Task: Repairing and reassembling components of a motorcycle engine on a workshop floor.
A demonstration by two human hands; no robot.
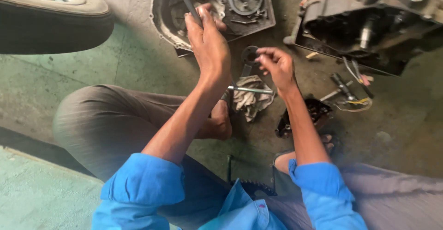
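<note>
Blue rolled sleeves (143, 184) frame two bare arms reaching over a stained concrete floor (138, 68). Left hand (208, 43) is wrapped tight around a dark tool handle (187, 0) angled into an open engine cover (171, 13). Right hand (277, 65) pinches a small part, too small to make out, just beside a dark ring (249, 53). Below them lie a grey rag (251, 101) and metal rod (251, 90).

1. We see a long dark metal tool handle (187, 0) gripped in our left hand (208, 45), tilted up-left over the open engine cover (162, 15) on the floor.
2. We see a small dark ring-shaped part (250, 54) pinched at our right hand (276, 65) fingertips, above a dirty rag.
</note>
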